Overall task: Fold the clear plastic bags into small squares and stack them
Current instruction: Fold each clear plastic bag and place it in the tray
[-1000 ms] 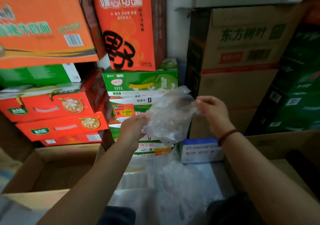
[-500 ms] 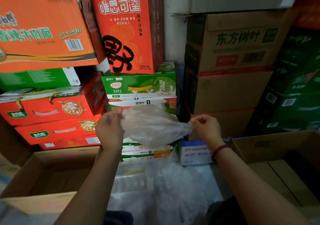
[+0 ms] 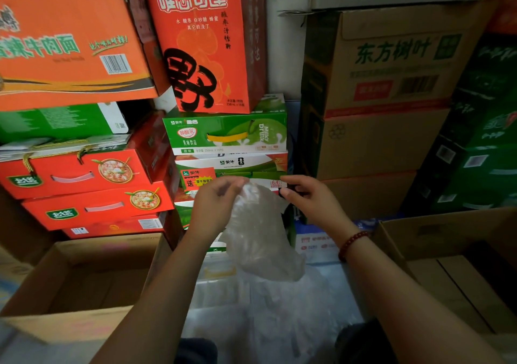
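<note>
Currently both hands are raised in front of the stacked cartons, holding one clear plastic bag (image 3: 260, 232) up in the air between them. Left hand (image 3: 215, 204): fingers curled, pinching the bag's top left edge. Right hand (image 3: 310, 198): fingers curled toward the bag's top right edge; thumb and forefinger look closed on the film, but the exact contact is blurred. A red bead bracelet (image 3: 353, 244) sits on the right wrist.

Bag state: crumpled, unfolded, hanging down from the two hands, lower end drooping to the right. It hangs above a heap of more clear plastic (image 3: 279, 316) lying near the person, in the middle of the view; the bag appears apart from the heap, though film against film is hard to separate.

Surroundings: an open cardboard box (image 3: 84, 277) stands on the near left, another open cardboard box (image 3: 453, 257) on the near right. Far left, red gift cartons (image 3: 84, 179) are stacked under an orange noodle carton (image 3: 70, 42). Far centre, green and white milk-drink cartons (image 3: 226, 134) carry a tall red carton (image 3: 204, 42). Far right, brown cartons (image 3: 386, 89) are stacked, with dark green cartons (image 3: 481, 140) beside them.
</note>
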Demonstrator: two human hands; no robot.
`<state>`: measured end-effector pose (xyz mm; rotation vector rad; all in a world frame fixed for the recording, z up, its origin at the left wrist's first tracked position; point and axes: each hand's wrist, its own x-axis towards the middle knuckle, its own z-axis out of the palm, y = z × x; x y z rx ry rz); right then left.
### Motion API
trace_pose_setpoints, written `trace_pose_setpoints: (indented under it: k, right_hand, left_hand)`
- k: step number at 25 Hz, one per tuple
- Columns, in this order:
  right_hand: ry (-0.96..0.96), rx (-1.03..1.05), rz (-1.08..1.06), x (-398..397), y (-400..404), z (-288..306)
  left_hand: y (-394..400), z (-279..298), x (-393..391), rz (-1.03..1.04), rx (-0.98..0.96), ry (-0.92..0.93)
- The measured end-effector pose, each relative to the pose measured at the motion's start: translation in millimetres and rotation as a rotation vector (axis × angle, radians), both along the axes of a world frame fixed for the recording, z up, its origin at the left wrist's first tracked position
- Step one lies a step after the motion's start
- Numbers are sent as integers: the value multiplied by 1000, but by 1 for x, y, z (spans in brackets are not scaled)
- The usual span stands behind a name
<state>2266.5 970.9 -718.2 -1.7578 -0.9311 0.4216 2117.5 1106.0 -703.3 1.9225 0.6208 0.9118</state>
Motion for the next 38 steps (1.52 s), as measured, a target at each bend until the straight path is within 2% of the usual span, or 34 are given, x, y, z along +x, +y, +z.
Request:
trace_pose_setpoints:
  k: [3, 5, 8, 11, 14, 17, 22, 26, 29, 35, 38]
  right_hand:
    - [72, -60, 251, -11, 3, 3]
    - [105, -63, 290, -15, 4, 3]
    - [181, 63, 186, -18, 4, 7]
    - [314, 195, 62, -14, 1, 10]
    - [366, 211, -81, -10, 0, 9]
    - [343, 147, -103, -8, 0, 10]
    - [370, 218, -74, -12, -2, 14]
    - [348, 210, -251, -7, -3, 14]
    - [273, 174, -284, -5, -3, 10]
    - [-16, 155, -348, -17, 4, 6]
    - [-103, 139, -372, -18, 5, 6]
  left_hand:
    - [-6, 2, 1, -191, -15, 83]
    - [-10, 4, 2, -229, -89, 53]
    - [-12, 4, 1, -283, -346, -29]
    - [-4, -2, -2, -356, -460, 45]
    - [5, -9, 2, -243, -556, 9]
    - [10, -8, 2, -144, -687, -104]
    - [4, -6, 1, -70, -491, -21]
    - [11, -7, 0, -15, -574, -80]
    - [12, -6, 0, 50, -594, -168]
    - [-1, -4, 3, 200, -142, -234]
    - [-3, -3, 3, 257, -54, -279]
